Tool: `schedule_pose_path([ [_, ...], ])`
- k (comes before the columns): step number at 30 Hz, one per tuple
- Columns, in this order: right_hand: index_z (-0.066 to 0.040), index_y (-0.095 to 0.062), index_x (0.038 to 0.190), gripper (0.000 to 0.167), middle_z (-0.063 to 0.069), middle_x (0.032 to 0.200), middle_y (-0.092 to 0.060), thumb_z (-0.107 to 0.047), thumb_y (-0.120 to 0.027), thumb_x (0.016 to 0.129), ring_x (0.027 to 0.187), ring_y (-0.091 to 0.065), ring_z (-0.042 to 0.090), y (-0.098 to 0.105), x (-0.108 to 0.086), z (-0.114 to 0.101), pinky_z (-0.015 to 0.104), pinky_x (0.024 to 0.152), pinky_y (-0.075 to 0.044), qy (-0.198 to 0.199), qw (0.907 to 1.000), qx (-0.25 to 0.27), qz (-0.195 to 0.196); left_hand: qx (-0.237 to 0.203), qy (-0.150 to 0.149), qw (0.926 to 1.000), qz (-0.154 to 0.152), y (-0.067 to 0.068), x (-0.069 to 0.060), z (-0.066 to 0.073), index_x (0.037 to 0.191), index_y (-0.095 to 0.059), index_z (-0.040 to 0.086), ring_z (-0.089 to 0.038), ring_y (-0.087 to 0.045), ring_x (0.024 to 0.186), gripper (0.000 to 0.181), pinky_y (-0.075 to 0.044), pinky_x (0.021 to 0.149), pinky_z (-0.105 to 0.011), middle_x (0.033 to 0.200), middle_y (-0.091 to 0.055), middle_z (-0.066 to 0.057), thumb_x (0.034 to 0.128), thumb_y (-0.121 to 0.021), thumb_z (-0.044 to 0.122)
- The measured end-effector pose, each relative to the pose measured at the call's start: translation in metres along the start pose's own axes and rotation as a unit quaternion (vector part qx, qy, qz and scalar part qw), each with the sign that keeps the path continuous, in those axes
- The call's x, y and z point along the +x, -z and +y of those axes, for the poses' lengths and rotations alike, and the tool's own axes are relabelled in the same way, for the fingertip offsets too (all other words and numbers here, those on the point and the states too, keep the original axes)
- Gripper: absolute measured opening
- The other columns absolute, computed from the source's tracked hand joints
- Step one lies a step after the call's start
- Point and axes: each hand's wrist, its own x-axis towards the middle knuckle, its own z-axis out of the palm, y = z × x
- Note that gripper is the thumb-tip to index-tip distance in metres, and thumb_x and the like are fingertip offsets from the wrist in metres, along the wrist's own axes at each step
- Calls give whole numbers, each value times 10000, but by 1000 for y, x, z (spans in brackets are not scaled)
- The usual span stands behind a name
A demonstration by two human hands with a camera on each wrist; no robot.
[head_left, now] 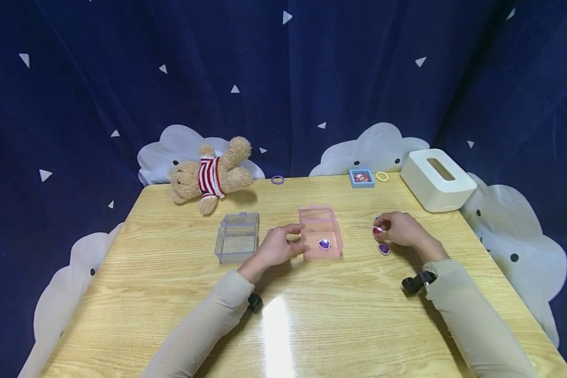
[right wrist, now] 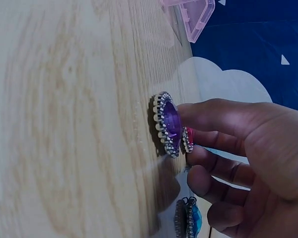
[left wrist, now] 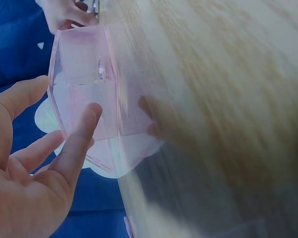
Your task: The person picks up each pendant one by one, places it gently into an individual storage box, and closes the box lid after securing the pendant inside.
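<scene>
My left hand [head_left: 277, 247] is at the left side of a small pink clear plastic box [head_left: 337, 249], thumb and fingers spread around its edge. The box's lid is raised, and a purple heart-shaped gem [head_left: 324, 244] lies inside. With my right hand [head_left: 401, 229] I pinch a red gem [right wrist: 188, 139] with a beaded silver rim. A second purple gem [right wrist: 172, 123] lies on the table close to the right thumb. Beyond the fingers is a blue gem [right wrist: 196, 220], mostly covered by the hand in the head view.
To the left of the pink box stands a grey-blue clear box [head_left: 236, 257] with its lid up. Along the back are a teddy bear [head_left: 210, 176], a purple ring [head_left: 277, 180], a small blue-framed picture [head_left: 361, 178], a yellow ring [head_left: 381, 176] and a white tissue box [head_left: 437, 181].
</scene>
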Motion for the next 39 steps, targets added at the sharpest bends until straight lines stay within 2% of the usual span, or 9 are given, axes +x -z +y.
schedule_pose_path([
  [9, -105, -704, 1005, 263, 6, 827, -648, -272, -795, 823, 763, -545, 167, 0, -1, 1, 291, 681, -415, -56, 10000, -76, 18, -15, 72, 10000, -18, 0, -1, 0, 1436, -544, 151, -223, -746, 977, 622, -604, 815, -297, 1352, -652, -87, 877, -770, 304],
  [19, -131, -715, 1039, 274, 21, 920, -690, -293, -796, 833, 799, -582, 162, 5, -2, -5, 276, 695, -440, 102, 9993, 299, 219, -55, 59, 10000, -17, 0, 0, 1, 1431, -550, 143, -242, -747, 991, 617, -609, 840, -323, 1341, -659, -103, 874, -775, 284],
  [24, -124, -720, 1080, 307, 32, 922, -692, -293, -803, 837, 760, -563, 152, 10, -2, -17, 263, 664, -454, 268, 9976, 551, 319, -30, 43, 10000, -2, 0, 0, 1, 1429, -552, 146, -239, -749, 978, 613, -608, 836, -329, 1338, -661, -100, 874, -773, 287],
  [33, -175, -719, 1077, 231, 21, 989, -715, -249, -775, 865, 841, -583, 179, 20, -6, -46, 262, 721, -470, 666, 9936, 842, 339, 3, 42, 10000, 18, -1, 0, 1, 1422, -560, 142, -237, -750, 971, 611, -605, 837, -334, 1348, -656, -100, 870, -776, 293],
  [39, -189, -725, 1068, 220, 11, 972, -712, -225, -781, 858, 789, -565, 156, 18, -5, -62, 243, 664, -462, 836, 9902, 1077, 295, -47, 56, 10000, 15, 0, -1, 1, 1423, -558, 142, -243, -749, 978, 612, -607, 846, -341, 1351, -653, -104, 871, -775, 289],
])
